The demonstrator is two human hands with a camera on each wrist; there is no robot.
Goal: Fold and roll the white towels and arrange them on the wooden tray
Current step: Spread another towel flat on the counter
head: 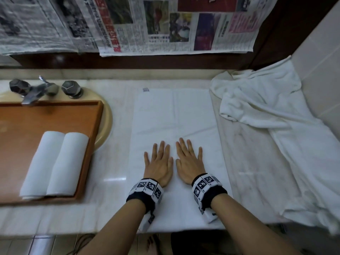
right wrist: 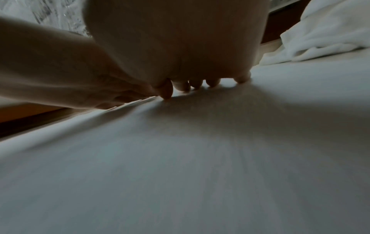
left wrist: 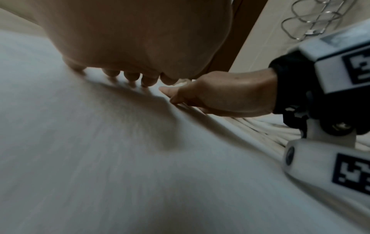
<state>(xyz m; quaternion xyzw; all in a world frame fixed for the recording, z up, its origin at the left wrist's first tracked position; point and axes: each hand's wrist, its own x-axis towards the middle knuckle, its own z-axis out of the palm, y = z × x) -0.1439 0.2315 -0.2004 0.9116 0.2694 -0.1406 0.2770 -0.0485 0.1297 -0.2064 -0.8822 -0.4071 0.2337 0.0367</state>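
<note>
A folded white towel [head: 174,116] lies flat lengthwise on the marble counter in the head view. My left hand [head: 159,161] and right hand [head: 189,159] rest side by side on its near half, palms down, fingers straight and spread. The wrist views show the same cloth [left wrist: 100,158] [right wrist: 200,158] under each palm, with fingertips [left wrist: 130,77] [right wrist: 212,83] touching it. At left a wooden tray [head: 22,122] carries two rolled white towels [head: 55,162] lying side by side.
A heap of loose white towels [head: 276,116] covers the counter's right side up to the tiled wall. A chrome tap with two knobs [head: 42,89] stands behind the tray, above a beige basin rim [head: 108,116]. Newspaper sheets [head: 147,24] hang on the back wall.
</note>
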